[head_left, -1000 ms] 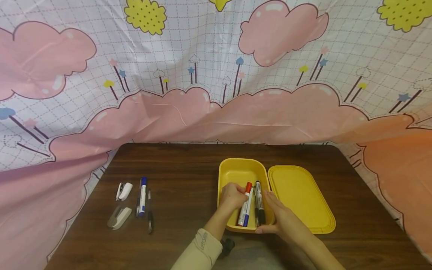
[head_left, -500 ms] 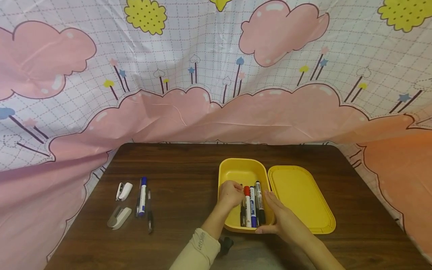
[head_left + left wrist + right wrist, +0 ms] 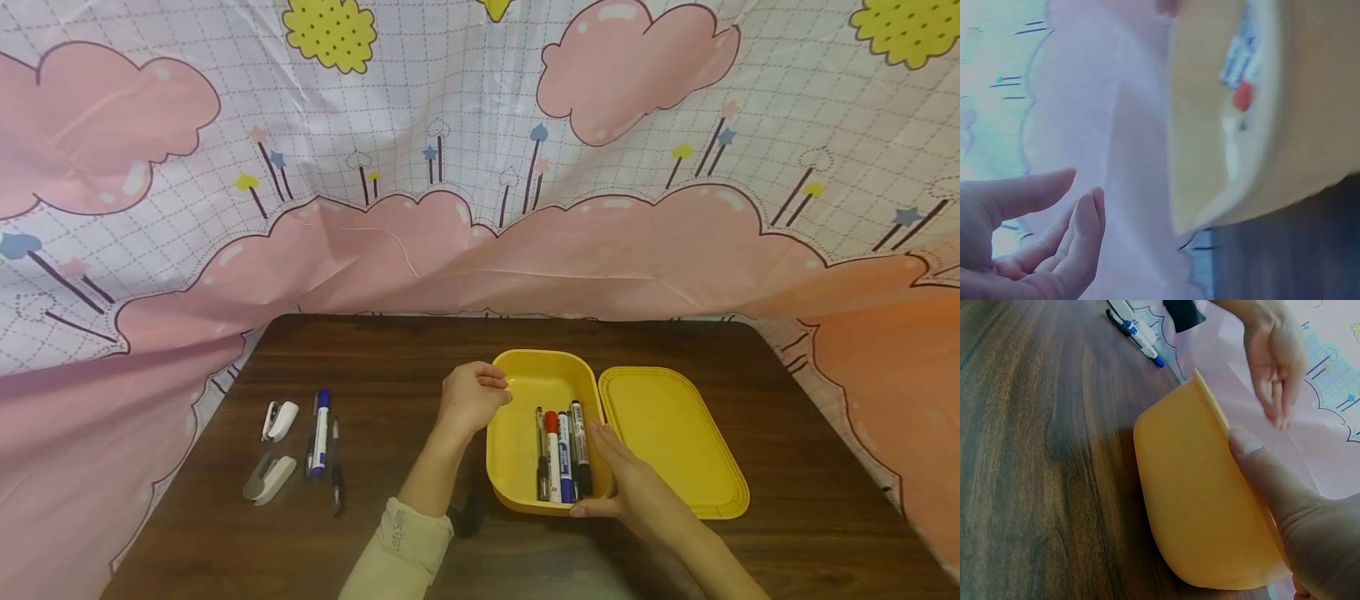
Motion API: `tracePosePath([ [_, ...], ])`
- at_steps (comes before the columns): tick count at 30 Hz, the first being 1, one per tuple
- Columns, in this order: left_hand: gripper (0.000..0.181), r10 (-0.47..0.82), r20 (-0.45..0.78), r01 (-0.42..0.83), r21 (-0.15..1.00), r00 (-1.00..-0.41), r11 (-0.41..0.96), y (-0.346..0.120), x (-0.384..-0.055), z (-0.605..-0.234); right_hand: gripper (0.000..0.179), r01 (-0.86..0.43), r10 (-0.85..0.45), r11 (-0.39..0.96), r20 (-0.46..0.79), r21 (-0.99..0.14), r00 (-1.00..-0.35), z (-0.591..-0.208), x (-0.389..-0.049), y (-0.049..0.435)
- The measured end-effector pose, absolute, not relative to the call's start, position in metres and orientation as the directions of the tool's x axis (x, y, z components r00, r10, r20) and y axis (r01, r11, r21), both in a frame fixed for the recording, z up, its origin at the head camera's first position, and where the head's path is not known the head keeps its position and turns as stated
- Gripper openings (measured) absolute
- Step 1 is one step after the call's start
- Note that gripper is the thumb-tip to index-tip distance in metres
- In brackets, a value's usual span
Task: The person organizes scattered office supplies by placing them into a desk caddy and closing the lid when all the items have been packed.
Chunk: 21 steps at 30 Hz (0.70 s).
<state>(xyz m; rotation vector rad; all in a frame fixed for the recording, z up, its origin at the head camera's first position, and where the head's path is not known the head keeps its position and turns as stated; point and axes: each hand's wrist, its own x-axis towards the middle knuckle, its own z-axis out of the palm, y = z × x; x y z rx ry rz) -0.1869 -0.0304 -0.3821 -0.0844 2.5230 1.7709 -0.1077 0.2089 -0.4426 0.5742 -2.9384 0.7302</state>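
Left hand: the left hand hangs by the box's far left corner, thumb parted from its loosely bent fingers, with a gap between it and the box in the left wrist view.
Right hand: the right hand braces the box's near right corner – thumb at the rim, fingers fairly straight along the side wall.
Yellow box: the yellow box sits between the two hands on the table.
Pens inside: side by side, nearer the right hand, lie a black pen, a red-capped marker, a blue-and-white marker and a dark marker; a slim dark pen partly shows among them.
Yellow lid: the yellow lid lies flat just beyond the right hand, beside the box.
Loose things: well out to the left hand's left are a blue-capped marker with a pen close alongside, a dark pen and – farthest out – two small white items.
Sleeve: a beige sleeve covers the forearm behind the left hand.
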Motion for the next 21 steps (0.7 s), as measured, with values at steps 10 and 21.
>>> tracePosePath([
  [10, 0.024, -0.11, -0.001, -0.039, 0.937, -0.994, 0.346, -0.077, -0.179, -0.358, 0.112, -0.372, -0.343, 0.817, 0.146, -0.442, -0.928, -0.442, -0.108, 0.21],
  [21, 0.027, -0.246, -0.024, -0.106, 0.94, -0.969, 0.325, -0.149, -0.175, -0.348, 0.112, -0.369, -0.346, 0.82, 0.135, -0.438, -0.929, -0.441, -0.108, 0.209],
])
